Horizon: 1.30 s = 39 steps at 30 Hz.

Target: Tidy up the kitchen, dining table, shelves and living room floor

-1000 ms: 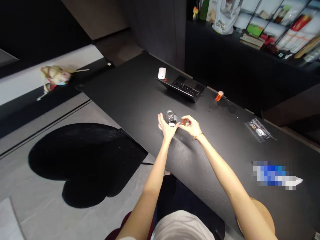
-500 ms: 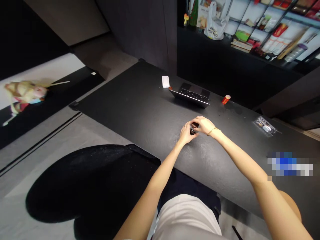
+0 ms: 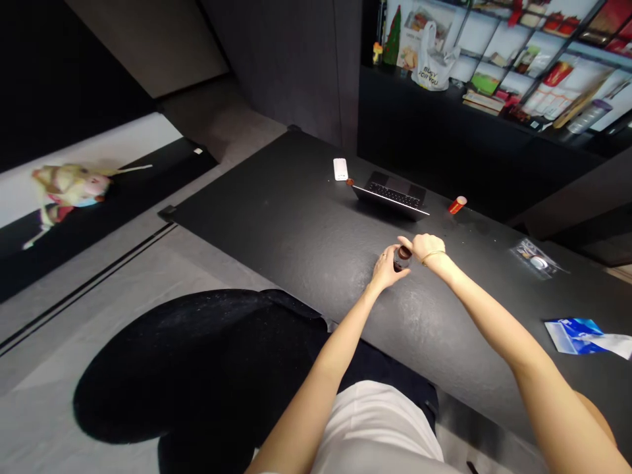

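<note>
A small glass jar [image 3: 401, 262] stands on the black table [image 3: 296, 224] in front of me. My left hand [image 3: 384, 271] wraps around the jar's left side. A brown lid [image 3: 405, 251] sits on top of the jar, and my right hand [image 3: 425, 247], with a thin bracelet at the wrist, curls over it from the right with fingertips on the lid. Most of the jar is hidden between the two hands.
An open laptop [image 3: 395, 195], a white device [image 3: 340, 168] and a red canister [image 3: 457, 205] lie farther back. A clear plastic bag [image 3: 538, 258] and a blue packet [image 3: 577, 332] lie at the right. A black heart-shaped rug [image 3: 197, 368] and a plush toy [image 3: 69, 187] are on the floor at left.
A second ago my left hand was open beside the jar and my right held the brown lid apart from it. Now the lid is on the jar and both hands close around it.
</note>
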{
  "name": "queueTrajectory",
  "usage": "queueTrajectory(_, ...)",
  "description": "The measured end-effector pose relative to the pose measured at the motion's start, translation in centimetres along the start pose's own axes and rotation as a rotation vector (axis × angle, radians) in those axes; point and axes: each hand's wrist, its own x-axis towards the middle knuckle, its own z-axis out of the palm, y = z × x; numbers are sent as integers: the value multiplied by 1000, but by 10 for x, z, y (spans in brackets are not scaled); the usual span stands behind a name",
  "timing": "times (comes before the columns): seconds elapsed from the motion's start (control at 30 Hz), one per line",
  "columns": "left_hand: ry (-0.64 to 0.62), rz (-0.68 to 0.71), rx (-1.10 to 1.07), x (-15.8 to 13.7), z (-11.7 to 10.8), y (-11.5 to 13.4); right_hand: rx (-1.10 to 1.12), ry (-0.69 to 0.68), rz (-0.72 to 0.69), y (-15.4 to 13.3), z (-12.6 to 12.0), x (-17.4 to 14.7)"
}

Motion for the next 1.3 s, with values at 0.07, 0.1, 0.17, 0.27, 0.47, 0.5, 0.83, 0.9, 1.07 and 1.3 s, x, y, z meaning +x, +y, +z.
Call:
queueTrajectory(0.07,-1,5,-9,4,-1,-2,46,-31,-242,13,-2,0)
queueTrajectory(0.1,-1,2,-11,6,-1,-4,62,-43,-365,18,-3,0)
queueTrajectory(0.17,5,-10,-14,9,1,-5,55,-38,-502,26,-2,0)
queueTrajectory(0.27,25,-16,-17,11,5,-4,-28,-17,-493,29,-1,4)
queueTrajectory(0.47,72,26,-36,10,-3,1,-123,40,-493,21,1,9)
queueTrajectory(0.5,78,51,-31,10,-9,0,-132,53,-503,17,2,9)
queueTrajectory(0.83,510,-76,204,6,-112,-53,106,154,-417,-132,-1,54)
queueTrajectory(0.9,623,-133,235,14,-147,-70,251,134,-371,-177,-2,77)
queueTrajectory(1.07,815,-249,243,50,-269,-129,871,28,-265,-274,15,189)
queueTrajectory(1.3,953,-401,323,103,-416,-231,903,318,206,-315,64,391)
